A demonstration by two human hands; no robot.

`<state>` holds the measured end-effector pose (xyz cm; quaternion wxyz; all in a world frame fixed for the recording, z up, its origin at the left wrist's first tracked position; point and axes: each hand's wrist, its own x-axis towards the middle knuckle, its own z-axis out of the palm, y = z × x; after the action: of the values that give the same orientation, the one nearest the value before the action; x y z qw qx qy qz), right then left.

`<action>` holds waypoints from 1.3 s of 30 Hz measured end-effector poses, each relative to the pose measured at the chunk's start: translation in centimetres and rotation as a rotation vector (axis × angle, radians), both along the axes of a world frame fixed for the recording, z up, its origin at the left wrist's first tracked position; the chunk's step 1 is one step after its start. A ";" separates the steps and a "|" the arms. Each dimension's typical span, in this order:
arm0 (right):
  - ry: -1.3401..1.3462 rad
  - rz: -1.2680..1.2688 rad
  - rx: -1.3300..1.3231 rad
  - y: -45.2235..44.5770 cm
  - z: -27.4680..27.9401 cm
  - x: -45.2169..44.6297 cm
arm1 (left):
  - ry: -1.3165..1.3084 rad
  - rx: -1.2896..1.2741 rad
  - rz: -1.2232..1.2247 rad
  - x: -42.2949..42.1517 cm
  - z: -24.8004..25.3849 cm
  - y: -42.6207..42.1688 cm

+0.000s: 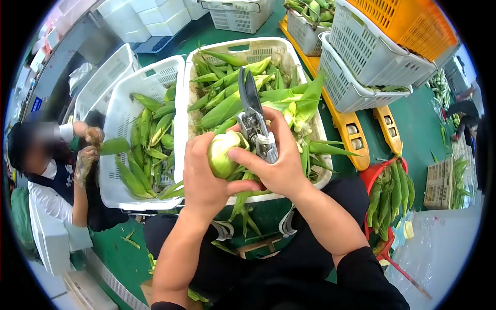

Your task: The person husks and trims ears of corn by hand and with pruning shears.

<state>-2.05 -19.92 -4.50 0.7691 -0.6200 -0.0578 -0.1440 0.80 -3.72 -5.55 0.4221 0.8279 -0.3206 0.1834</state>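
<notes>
Evidently to steady it, the left hand [200, 168] wraps round a pale-ended corn ear [221, 157], while the right hand [279, 160] grips the shears [252, 116], blades pointing up and away from the fingers, its thumb braced on the ear. Both work above a crate [268, 44] of leafy ears [222, 111], seemingly within easy reach between the knees and a yellow pallet truck [350, 137].

Yellow pallet jack [343, 120], white boxes [164, 20]
</notes>
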 end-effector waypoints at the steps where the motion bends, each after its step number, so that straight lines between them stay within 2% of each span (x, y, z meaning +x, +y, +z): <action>1: -0.009 0.006 0.006 -0.3 -0.1 0.0 | 0.057 -0.025 -0.032 0.2 0.0 0.1; 3: 0.061 0.056 0.184 -0.3 -0.3 0.1 | 0.164 -0.079 -0.082 0.8 -0.4 0.4; 6: 0.092 -0.021 0.238 -1.0 -0.6 0.9 | 0.585 -0.406 -0.198 1.0 -0.4 0.3; 7: 0.100 -0.080 0.273 -1.0 -0.7 1.1 | 0.800 -0.593 -0.249 0.8 0.2 0.3; 8: 0.149 -0.087 0.428 -1.0 -0.5 1.2 | 0.933 -0.681 -0.320 1.2 0.4 0.8; 9: 0.210 -0.149 0.473 -1.4 -0.6 1.6 | 0.975 -0.734 -0.367 1.6 -0.3 1.6; 11: 0.240 -0.263 0.548 -4.1 -2.4 2.9 | 1.063 -1.021 -0.378 1.5 1.2 2.2; 13: 0.229 -0.431 0.638 -6.7 -1.8 3.6 | 0.995 -1.360 -0.318 2.2 3.1 4.5; 15: -0.084 -0.577 0.268 -9.0 -3.5 4.0 | 0.814 -1.458 -0.279 3.1 4.0 10.7; 16: 0.073 -0.795 0.006 -9.4 -2.9 4.1 | 0.724 -1.513 -0.358 2.6 4.4 14.1; 17: 0.099 -0.770 -0.279 -13.6 -6.3 5.1 | 0.559 -1.504 -0.168 1.2 5.4 16.9; 18: 0.067 -0.758 -0.414 -14.5 -7.2 5.2 | 0.458 -1.359 0.017 -0.5 5.8 20.3; 19: 0.169 -0.802 -0.432 -12.9 -6.2 4.9 | 0.385 -1.209 0.212 -2.5 5.7 23.9; 21: 0.148 -0.680 -0.315 -11.1 -6.4 4.7 | 0.311 -0.888 0.682 -7.3 3.3 30.9; 22: 0.126 -0.624 -0.253 -9.9 -7.0 4.8 | 0.348 -0.713 0.904 -10.1 1.2 33.6; 23: 0.117 -0.608 -0.304 -9.0 -6.3 4.3 | 0.528 -0.764 1.009 -13.3 -0.1 34.7; 25: 0.096 -0.579 -0.406 -7.1 -5.3 3.5 | 0.794 -0.707 1.180 -18.5 -7.0 39.6; 26: 0.088 -0.530 -0.387 -7.4 -6.0 3.6 | 0.975 -0.596 1.320 -21.2 -11.1 42.3; 28: 0.185 -0.510 -0.346 -7.3 -7.4 3.4 | 1.031 -0.249 1.475 -27.4 -21.4 48.1; 29: 0.238 -0.506 -0.285 -6.2 -6.9 3.1 | 1.024 -0.067 1.523 -29.1 -22.6 48.2; 31: 0.387 -0.473 -0.320 -7.3 -7.5 3.0 | 1.044 0.138 1.253 -32.4 -28.0 50.9; 32: 0.287 -0.540 -0.367 -8.3 -9.3 3.5 | 0.961 0.074 1.219 -33.8 -31.3 51.2; 33: 0.052 -0.590 -0.464 -9.3 -11.0 4.0 | 1.031 0.277 1.178 -32.2 -27.5 47.9; 34: 0.149 -0.578 -0.404 -7.0 -8.6 3.1 | 1.279 0.692 1.163 -32.6 -27.6 48.1; 35: 0.139 -0.526 -0.151 -5.1 -6.4 2.3 | 1.178 0.774 1.201 -32.7 -27.4 46.8; 36: 0.194 -0.480 -0.030 -4.5 -4.5 1.6 | 1.144 0.865 1.282 -32.6 -28.3 46.8; 37: 0.245 -0.405 0.106 -4.6 -3.5 1.5 | 1.106 0.778 1.405 -29.0 -24.5 43.6; 39: 0.323 -0.183 0.647 -6.7 -4.1 1.6 | 0.496 0.450 1.153 -24.5 -22.9 45.4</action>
<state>-0.45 -26.61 -8.62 0.9085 -0.3623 0.1681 -0.1232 -23.69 41.67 -28.49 0.1347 0.9523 0.2495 0.1127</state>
